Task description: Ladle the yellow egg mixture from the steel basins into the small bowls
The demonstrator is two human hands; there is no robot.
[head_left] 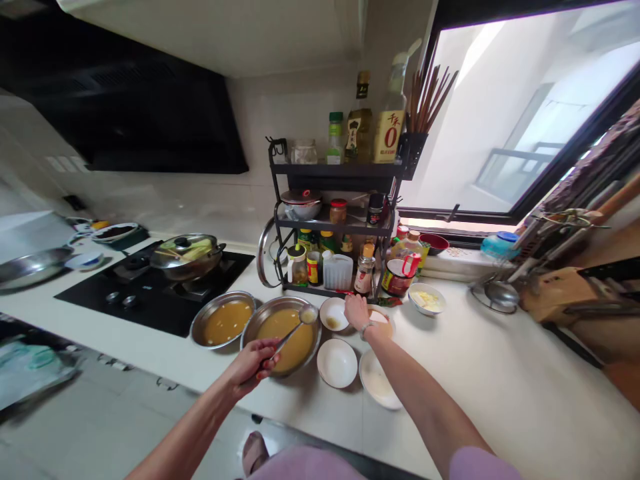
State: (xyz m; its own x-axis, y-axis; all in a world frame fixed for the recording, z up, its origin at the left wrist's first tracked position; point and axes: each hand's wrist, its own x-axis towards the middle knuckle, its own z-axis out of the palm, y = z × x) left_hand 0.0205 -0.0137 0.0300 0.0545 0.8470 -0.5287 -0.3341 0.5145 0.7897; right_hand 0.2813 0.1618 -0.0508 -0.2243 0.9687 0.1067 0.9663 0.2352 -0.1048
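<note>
My left hand is wrapped round the handle of a metal spoon. The spoon's bowl, with some pale yellowish content in it, hovers over the right part of a steel basin of yellow-brown liquid. My right hand reaches forward with curled fingers, between a small white bowl with a little brown seasoning and another bowl partly covered by my wrist. What its fingers hold, if anything, is hidden. Nearer me stand a white bowl and a bowl of pale content partly under my right forearm.
Left of the basin is a second steel basin of similar liquid. A lidded pan sits on the black stove. Behind the bowls rises a black rack of bottles and jars. Rightward are a bowl of pale pieces and a knife block.
</note>
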